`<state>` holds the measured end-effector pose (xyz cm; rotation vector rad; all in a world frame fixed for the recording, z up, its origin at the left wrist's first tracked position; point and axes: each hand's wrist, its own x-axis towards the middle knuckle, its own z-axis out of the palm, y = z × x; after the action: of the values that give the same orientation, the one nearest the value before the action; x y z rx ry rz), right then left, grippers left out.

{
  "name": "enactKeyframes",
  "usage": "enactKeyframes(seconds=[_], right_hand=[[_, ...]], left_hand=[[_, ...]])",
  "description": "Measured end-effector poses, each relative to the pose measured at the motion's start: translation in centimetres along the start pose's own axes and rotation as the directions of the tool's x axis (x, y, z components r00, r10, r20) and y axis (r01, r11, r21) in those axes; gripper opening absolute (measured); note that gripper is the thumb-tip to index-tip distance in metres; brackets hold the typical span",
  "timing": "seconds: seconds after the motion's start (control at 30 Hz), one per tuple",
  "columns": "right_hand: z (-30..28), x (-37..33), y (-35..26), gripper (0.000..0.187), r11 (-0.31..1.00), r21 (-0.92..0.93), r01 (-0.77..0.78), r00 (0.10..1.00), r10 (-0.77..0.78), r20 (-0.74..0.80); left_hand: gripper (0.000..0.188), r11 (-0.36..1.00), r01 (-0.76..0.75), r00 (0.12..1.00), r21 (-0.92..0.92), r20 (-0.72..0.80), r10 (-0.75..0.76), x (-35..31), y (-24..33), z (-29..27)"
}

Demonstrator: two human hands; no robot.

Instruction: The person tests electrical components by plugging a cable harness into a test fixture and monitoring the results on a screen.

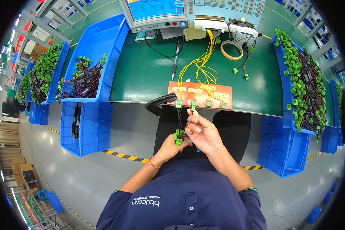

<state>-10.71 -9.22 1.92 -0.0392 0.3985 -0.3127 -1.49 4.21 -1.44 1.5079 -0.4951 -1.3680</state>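
— Green, boxy connectors (178, 142), gripped tight in the left hand (170, 148).
— And in the right hand (206, 134)?
— Pinched closed on a green plug (193, 108), ahead and right of the left grip, at the front edge of an orange board (227, 87).
— In the way?
— Left of that pinch, a curved black handle (153, 103); beyond, yellow wires (203, 63).
— Any writing?
— On the board, pale labels (195, 91).
— Farther?
— Left, a pen (175, 61); right, a tape roll (240, 56); blue bins (115, 42) either side; farthest ahead, a lit screen (155, 9) with text.
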Motion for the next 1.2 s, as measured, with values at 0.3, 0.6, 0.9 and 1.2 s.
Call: enactKeyframes(seconds=[0.3, 0.6, 0.9, 1.2], right_hand=[[0.5, -0.1, 0.2, 0.026, 0.989, -0.138, 0.047, 0.995, -0.058, -0.082], [0.2, 0.4, 0.4, 0.025, 0.999, -0.001, 0.033, 0.999, -0.033, -0.033], [-1.3, 0.6, -2.4, 0.03, 0.693, -0.692, 0.203, 0.97, -0.236, 0.048], [-6.6, -5.6, -4.2, 0.033, 0.301, -0.954, -0.01, 0.978, -0.194, -0.071]], left_hand=[[0.021, 0.998, 0.025, 1.0, 0.059, -0.01, -0.025, 1.1, -1.3, -1.0], [0.021, 0.991, 0.011, 1.0, 0.136, -0.023, -0.008, 1.2, -2.0, -1.5], [0.017, 0.986, 0.012, 0.976, -0.167, 0.218, 0.025, 0.7, -1.0, -0.5], [0.016, 0.95, -0.047, 0.935, -0.309, 0.32, 0.15, 0.5, -0.5, 0.0]])
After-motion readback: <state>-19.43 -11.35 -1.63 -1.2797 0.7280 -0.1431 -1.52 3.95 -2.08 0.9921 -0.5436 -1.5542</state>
